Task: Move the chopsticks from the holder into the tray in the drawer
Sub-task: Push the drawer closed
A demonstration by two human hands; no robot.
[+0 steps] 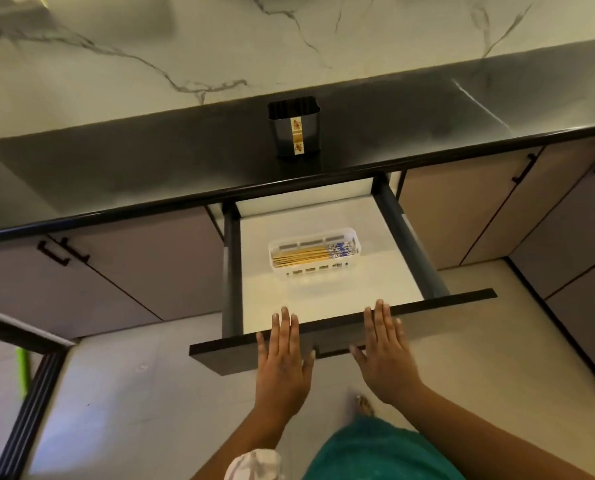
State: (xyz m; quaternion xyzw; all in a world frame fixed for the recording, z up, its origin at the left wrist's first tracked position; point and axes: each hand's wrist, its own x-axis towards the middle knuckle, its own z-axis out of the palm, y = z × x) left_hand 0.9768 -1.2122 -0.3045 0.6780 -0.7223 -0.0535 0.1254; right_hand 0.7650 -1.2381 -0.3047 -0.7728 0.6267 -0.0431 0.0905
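View from above onto a dark counter (150, 168) with a pale marbled wall behind it. A dark holder (294, 128) stands upright on the counter near its front edge, just behind the drawer; its open top looks dark, and nothing sticks out of it. A narrow label with red and gold marks runs down its front.

Below the counter edge, a drawer (410, 244) is pulled out, with dark sides and a white floor. In its middle sits a white slotted tray (315, 270), lying crosswise. The chopsticks (310, 254) lie flat inside the tray in a bundle, their tan ends to the left and their blue-and-white patterned ends to the right.

Both hands rest on the drawer's dark front panel, fingers straight and spread, fingertips at its top edge. The left hand (282, 355) is left of the panel's small handle notch, the right hand (382, 351) right of it. Neither holds anything.

Grey-brown cabinet doors with dark handles flank the drawer. Pale floor lies below, with green clothing at the bottom edge
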